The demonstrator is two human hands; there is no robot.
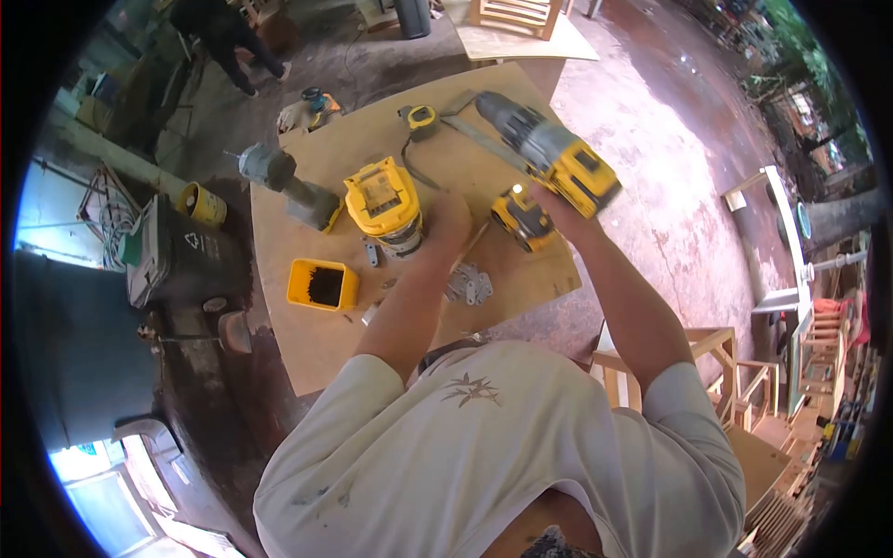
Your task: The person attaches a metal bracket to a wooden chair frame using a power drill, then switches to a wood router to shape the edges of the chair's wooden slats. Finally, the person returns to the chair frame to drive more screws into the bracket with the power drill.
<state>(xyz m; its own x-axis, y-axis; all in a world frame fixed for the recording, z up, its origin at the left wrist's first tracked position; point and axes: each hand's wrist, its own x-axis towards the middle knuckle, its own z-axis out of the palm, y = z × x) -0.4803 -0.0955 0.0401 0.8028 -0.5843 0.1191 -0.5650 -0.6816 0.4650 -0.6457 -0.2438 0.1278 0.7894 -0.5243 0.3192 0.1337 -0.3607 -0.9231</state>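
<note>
My right hand [564, 204] is closed around the grip of a large yellow-and-grey power drill [549, 149]. Its grey front end points up and to the left over the table. A yellow-and-black battery base [523, 219] with a small bright light shows on the near side of that hand. My left hand [450, 219] is low over the table, just right of a yellow-topped container [383, 206]; its fingers are blurred and partly hidden. Another drill [290, 188] stands at the table's left, and a tape measure [421, 122] lies farther back.
On the wooden tabletop [321, 358], a yellow box [347, 282] holds dark screws. Small metal plates [470, 285] lie near my left forearm. A dark bin [177, 251] is at the left, a wooden frame [712, 349] at the right. Another person [223, 37] stands far left.
</note>
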